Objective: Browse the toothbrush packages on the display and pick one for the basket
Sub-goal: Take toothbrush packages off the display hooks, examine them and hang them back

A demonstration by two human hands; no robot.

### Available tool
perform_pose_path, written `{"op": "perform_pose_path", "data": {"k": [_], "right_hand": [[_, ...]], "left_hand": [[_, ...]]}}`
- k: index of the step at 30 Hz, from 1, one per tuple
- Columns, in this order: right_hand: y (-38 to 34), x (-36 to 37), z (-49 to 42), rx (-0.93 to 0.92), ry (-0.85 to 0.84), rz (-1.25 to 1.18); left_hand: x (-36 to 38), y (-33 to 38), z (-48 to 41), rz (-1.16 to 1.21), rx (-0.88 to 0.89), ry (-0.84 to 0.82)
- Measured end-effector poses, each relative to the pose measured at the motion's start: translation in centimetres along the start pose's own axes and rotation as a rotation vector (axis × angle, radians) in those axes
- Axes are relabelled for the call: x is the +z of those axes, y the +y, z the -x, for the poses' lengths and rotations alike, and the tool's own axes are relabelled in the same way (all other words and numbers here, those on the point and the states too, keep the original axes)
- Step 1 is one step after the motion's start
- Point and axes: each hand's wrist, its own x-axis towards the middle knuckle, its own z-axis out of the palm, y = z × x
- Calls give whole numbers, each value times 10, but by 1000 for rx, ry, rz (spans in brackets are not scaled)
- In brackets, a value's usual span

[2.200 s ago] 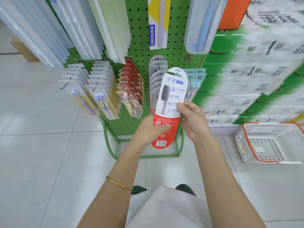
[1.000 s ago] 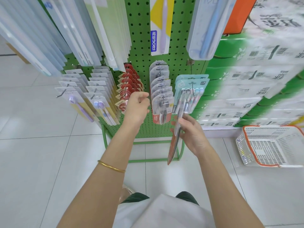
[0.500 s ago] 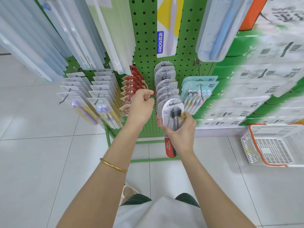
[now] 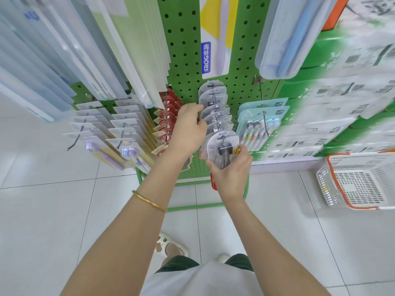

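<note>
Green pegboard rack [image 4: 186, 60]: the grey-and-red toothbrush package [image 4: 218, 144], held clear of it two seconds ago, now sits at the front of the rack's grey package row [image 4: 215, 103], right hand [image 4: 232, 174] still gripping it. Left hand [image 4: 188, 131] has shifted to that row's edge, fingers curled, grip unclear.

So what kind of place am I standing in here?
Most likely a shop aisle: toothbrush packages hang on a green pegboard rack, and a shopping basket sits on the floor.

Lower half of toothbrush package [image 4: 221, 144] behind right hand [image 4: 232, 178]; boxes [image 4: 333, 120] blurry.
</note>
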Motion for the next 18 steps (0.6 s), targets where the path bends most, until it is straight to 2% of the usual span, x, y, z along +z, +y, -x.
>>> {"op": "perform_pose_path", "data": {"k": [4,8,18], "right_hand": [[0,9,-6,6,18,0],[1,18,-12,-17,42,30],[4,27,-18,-39,25,57]], "left_hand": [[2,0,-33,-190,61,-20],[6,1,-60,-278,124,-58],[11,-5,-85,-412,133,-96]]}}
